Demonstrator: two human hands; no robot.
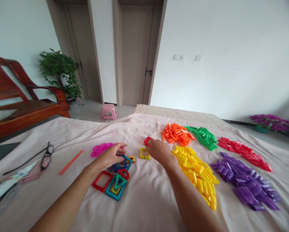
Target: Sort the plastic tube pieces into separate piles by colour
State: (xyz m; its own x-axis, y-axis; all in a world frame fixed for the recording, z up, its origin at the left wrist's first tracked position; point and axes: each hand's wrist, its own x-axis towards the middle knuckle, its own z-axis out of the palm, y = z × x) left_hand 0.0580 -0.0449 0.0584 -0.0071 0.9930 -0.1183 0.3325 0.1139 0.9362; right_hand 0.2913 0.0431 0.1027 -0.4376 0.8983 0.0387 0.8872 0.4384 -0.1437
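My right hand (159, 150) is pinched on a red magnetic tile (147, 140), only part of which shows past the fingers. Just below it lies a yellow square magnetic tile (144, 153) on the cloth. My left hand (113, 156) hovers with fingers curved and apart over a loose heap of magnetic tiles, its thumb close to a blue tile (120, 163). In that heap are a red square tile (96, 185), a teal square tile (117, 195) and a red rounded tile (127, 175). A magenta scalloped piece (98, 150) is partly hidden behind the left hand.
Piles of orange (177, 134), green (205, 138), red (243, 151), yellow (197, 174) and purple pieces (246, 180) lie right on the pink cloth (144, 206). Leftward are orange sticks (70, 162), glasses (46, 158) and a white tube (13, 180). A pink stool (108, 111) stands beyond.
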